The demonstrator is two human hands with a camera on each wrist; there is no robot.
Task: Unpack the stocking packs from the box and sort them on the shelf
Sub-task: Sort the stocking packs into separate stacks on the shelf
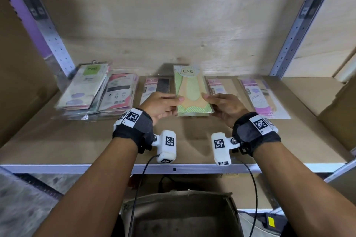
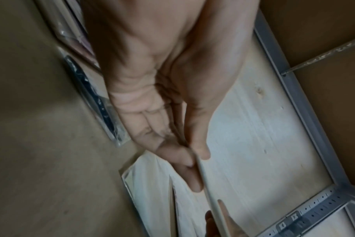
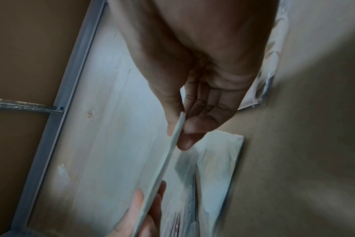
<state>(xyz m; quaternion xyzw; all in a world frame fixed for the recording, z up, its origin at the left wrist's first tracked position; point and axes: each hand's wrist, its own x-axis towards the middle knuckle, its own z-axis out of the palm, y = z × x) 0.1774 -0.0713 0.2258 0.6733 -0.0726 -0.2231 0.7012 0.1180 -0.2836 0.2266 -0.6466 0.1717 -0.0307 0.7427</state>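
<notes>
So the green stocking pack (image 1: 189,90) is up off the shelf (image 1: 115,148), held flat-ish over the middle of the row, roughly above another pack or two lying there. It looks like a thin card in a clear glossy sleeve, so my guess is super light, fairly stiff lengthwise but easy to bend, and slick enough to slide if you only hold it loosely. Taking it by the long edges near the bottom end seems right, and that's what's happening: the left hand (image 1: 159,105) pinches the left edge, thumb on top and fingers underneath, and the right hand (image 1: 221,106) mirrors it on the right edge. Both wrist views show the pack edge-on, clamped between thumb and fingers. Forearms reach in side by side over the shelf lip, wrists level. Other packs sit either side, a stack (image 1: 84,90) at far left, and the box (image 1: 183,215) is down below.
</notes>
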